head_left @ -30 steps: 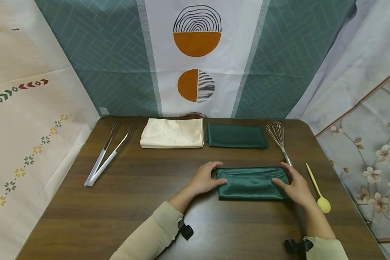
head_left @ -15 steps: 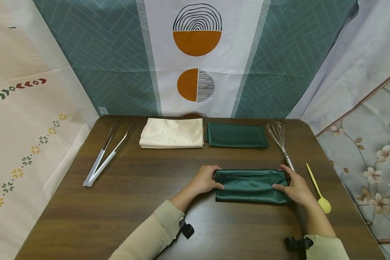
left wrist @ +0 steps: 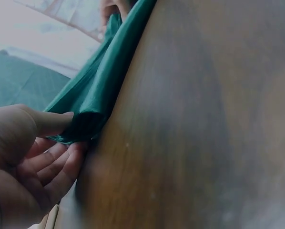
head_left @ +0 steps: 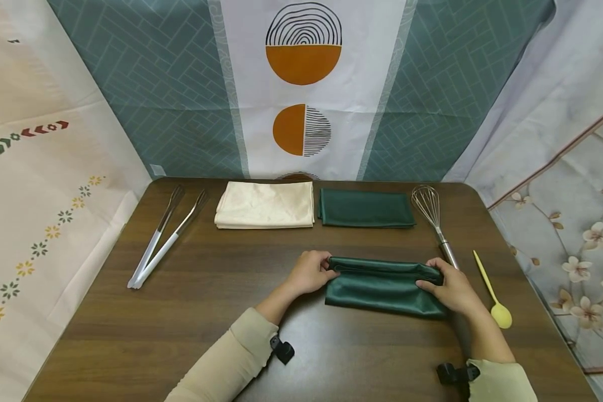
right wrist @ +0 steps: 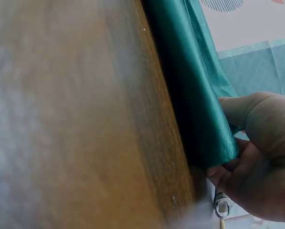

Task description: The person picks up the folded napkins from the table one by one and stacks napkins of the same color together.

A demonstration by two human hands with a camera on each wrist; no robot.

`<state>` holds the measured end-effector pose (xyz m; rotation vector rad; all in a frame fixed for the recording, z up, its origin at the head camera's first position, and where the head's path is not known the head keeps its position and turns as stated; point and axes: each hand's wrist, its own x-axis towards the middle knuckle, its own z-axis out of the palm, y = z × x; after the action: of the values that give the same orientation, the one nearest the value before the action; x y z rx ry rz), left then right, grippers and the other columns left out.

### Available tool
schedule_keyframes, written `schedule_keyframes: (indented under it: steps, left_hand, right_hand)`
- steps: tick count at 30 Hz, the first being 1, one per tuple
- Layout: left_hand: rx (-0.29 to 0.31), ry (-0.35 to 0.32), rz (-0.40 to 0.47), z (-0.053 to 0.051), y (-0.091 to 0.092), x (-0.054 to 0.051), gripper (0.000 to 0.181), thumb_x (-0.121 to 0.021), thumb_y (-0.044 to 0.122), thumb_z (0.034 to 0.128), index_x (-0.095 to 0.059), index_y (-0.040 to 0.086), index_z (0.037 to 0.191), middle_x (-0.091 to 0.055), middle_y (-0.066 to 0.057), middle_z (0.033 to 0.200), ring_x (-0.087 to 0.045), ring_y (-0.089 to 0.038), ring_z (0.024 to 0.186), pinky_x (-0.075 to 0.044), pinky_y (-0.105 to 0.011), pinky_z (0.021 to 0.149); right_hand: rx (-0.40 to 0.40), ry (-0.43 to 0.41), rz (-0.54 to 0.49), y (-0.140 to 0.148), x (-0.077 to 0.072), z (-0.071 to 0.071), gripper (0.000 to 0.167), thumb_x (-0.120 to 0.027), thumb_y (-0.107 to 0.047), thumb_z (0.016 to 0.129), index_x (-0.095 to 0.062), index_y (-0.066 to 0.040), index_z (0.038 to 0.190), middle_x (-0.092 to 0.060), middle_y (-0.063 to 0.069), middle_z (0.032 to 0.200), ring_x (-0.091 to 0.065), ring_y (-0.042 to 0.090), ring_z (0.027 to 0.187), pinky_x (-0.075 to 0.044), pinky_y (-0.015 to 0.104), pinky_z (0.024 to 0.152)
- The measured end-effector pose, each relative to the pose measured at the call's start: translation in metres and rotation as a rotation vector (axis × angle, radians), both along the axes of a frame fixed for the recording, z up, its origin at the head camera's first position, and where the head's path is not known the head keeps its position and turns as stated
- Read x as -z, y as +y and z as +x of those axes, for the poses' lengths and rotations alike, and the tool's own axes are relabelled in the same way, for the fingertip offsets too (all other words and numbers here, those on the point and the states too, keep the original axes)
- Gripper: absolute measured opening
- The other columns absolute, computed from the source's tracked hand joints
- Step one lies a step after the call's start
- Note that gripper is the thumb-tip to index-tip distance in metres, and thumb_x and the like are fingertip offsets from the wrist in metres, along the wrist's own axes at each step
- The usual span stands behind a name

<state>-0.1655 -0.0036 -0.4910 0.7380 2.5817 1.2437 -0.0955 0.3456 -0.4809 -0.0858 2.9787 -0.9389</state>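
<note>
A folded, shiny dark green cloth (head_left: 372, 291) lies across the middle right of the table between both hands. My left hand (head_left: 309, 272) pinches its far left corner, thumb on top and fingers beneath, as the left wrist view of the cloth (left wrist: 97, 86) shows. At the opposite end my right hand (head_left: 454, 287) grips the right edge between thumb and fingers. Seen from the right wrist, the cloth (right wrist: 197, 90) has a rounded fold along its near side. Its far edge looks raised in the grip. The layers inside the fold are mostly hidden.
Behind it lie a folded cream cloth (head_left: 265, 205) and a second folded green cloth (head_left: 367, 209). A whisk (head_left: 434, 219) and a yellow spoon (head_left: 492, 296) are on the right, close to the right hand. Tongs (head_left: 166, 240) rest on the left of the wooden table (head_left: 206, 301).
My left hand has shifted slightly left with the cloth's left end. The far edge has gone from lying flatter to being gathered up, and the right hand's thumb has moved a little left.
</note>
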Motion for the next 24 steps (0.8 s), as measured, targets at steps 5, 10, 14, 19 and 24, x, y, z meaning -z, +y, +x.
schedule_keyframes:
  steps: [5, 10, 14, 19, 24]
  left_hand:
    - [-0.017, -0.044, 0.050, -0.001, -0.004, 0.002, 0.030, -0.077, 0.014, 0.0905, -0.054, 0.007, 0.072, -0.054, 0.000, 0.065, -0.042, -0.004, 0.051, -0.037, -0.022, 0.053]
    - [-0.039, -0.221, 0.109, -0.004, -0.012, -0.001, 0.032, -0.082, 0.016, 0.0865, -0.069, -0.007, 0.106, -0.071, -0.012, 0.092, -0.064, -0.011, 0.078, -0.052, -0.025, 0.066]
    - [-0.023, -0.352, 0.150, -0.007, -0.018, -0.003, 0.036, -0.085, 0.008, 0.0804, -0.068, -0.008, 0.108, -0.070, -0.008, 0.091, -0.066, -0.013, 0.081, -0.053, -0.026, 0.066]
    - [0.006, -0.298, 0.151, -0.006, -0.019, 0.001, 0.029, -0.083, 0.004, 0.0812, -0.056, 0.005, 0.071, -0.058, 0.004, 0.070, -0.052, -0.007, 0.065, -0.041, -0.022, 0.057]
    - [-0.034, -0.329, 0.220, -0.003, -0.020, 0.003, 0.018, -0.079, 0.003, 0.0848, -0.067, -0.006, 0.095, -0.065, -0.008, 0.085, -0.061, -0.012, 0.071, -0.054, -0.026, 0.061]
  right_hand:
    - [-0.010, -0.091, 0.011, -0.002, -0.006, 0.000, 0.059, -0.080, -0.031, 0.088, -0.056, 0.010, 0.123, -0.052, 0.007, 0.085, -0.047, 0.020, 0.075, -0.041, 0.037, 0.068]
    - [-0.113, -0.170, -0.072, 0.003, -0.011, 0.003, 0.072, -0.082, -0.021, 0.086, -0.045, 0.012, 0.139, -0.051, 0.009, 0.093, -0.047, 0.021, 0.082, -0.041, 0.032, 0.067]
    - [-0.135, -0.134, -0.117, 0.005, -0.009, 0.004, 0.046, -0.082, -0.011, 0.085, -0.055, 0.010, 0.115, -0.050, 0.007, 0.087, -0.047, 0.017, 0.078, -0.040, 0.028, 0.064]
    - [-0.110, -0.047, -0.093, 0.003, -0.004, 0.006, 0.038, -0.083, -0.014, 0.084, -0.047, -0.007, 0.077, -0.044, 0.000, 0.071, -0.038, 0.007, 0.062, -0.031, 0.026, 0.058]
    - [-0.079, -0.014, -0.063, 0.002, -0.002, 0.008, 0.037, -0.081, -0.020, 0.088, -0.047, -0.009, 0.078, -0.043, -0.001, 0.070, -0.037, 0.007, 0.059, -0.030, 0.026, 0.056]
